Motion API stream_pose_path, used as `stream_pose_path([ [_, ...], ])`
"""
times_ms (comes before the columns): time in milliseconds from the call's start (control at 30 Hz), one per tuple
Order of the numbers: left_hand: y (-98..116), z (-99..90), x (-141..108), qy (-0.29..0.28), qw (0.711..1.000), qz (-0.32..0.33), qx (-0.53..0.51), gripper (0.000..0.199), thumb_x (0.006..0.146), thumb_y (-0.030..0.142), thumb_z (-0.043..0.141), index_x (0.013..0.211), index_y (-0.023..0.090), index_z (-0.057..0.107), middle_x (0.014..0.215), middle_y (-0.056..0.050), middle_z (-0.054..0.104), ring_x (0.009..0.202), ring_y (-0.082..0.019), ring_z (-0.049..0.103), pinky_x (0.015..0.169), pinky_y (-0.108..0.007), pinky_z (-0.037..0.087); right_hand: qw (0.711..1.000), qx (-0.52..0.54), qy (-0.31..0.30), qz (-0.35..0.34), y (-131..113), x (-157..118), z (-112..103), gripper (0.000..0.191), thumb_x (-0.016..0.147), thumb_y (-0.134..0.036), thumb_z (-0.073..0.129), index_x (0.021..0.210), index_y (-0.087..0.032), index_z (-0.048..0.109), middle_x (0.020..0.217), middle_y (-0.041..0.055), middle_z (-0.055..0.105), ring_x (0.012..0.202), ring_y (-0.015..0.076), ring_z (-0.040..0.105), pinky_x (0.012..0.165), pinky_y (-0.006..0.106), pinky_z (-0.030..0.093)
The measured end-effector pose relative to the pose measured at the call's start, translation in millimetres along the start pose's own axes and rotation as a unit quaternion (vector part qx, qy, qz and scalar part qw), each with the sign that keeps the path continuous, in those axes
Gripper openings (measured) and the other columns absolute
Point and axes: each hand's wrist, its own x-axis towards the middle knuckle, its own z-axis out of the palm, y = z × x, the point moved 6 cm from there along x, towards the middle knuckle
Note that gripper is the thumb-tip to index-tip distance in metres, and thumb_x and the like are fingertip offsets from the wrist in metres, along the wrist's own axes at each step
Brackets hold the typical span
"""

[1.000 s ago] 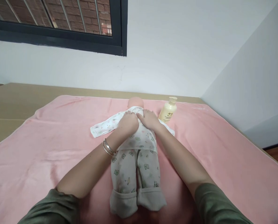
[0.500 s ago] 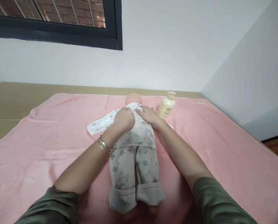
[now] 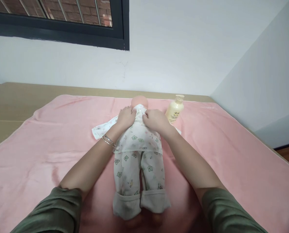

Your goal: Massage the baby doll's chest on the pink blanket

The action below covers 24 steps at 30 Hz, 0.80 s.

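The left hand [image 3: 126,117] and the right hand [image 3: 157,121] are both curled, each closed on the upper part of the patterned shirt [image 3: 140,137] that the doll [image 3: 139,101] wears. The doll lies on the pink blanket [image 3: 54,155]; a bottle [image 3: 175,110] stands near the right hand.

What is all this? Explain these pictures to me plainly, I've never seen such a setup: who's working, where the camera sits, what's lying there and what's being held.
There's no machine here. A person works with bare hands, and one head-worn camera looks forward and down past both arms. On the table is a pink cloth. On it lies what looks like a baby doll, in a printed top and cuffed trousers. A pale yellow bottle stands right of its head. The left hand and right hand are both curled on the top near the neck; how firmly they grip is hidden.
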Motion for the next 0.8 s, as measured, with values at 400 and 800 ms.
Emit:
stream_pose_path([
  [400, 20, 8.9, -16, -0.011, 0.994, 0.001, 0.108, 0.046, 0.098, 0.029, 0.03, 0.118, 0.002, 0.063, 0.12, -0.024, 0.068, 0.118, -0.033, 0.061, 0.104, -0.042, 0.045, 0.998, 0.048, 0.02, 0.019, 14, 30, 38, 0.055, 0.106, -0.047, 0.026, 0.121, -0.007, 0.062, 0.125, 0.0217, 0.067, 0.118, 0.0341, 0.06, 0.107, 0.045, 0.036],
  [800, 30, 7.3, -27, -0.04, 0.988, 0.017, 0.15, 0.051, 0.1, 0.033, 0.029, 0.12, -0.002, 0.06, 0.123, -0.029, 0.065, 0.122, -0.037, 0.059, 0.105, -0.045, 0.041, 0.993, 0.108, -0.021, 0.046, 29, 36, 38, 0.062, 0.102, -0.059, 0.029, 0.123, -0.014, 0.065, 0.129, 0.0173, 0.069, 0.121, 0.0341, 0.061, 0.108, 0.045, 0.035],
])
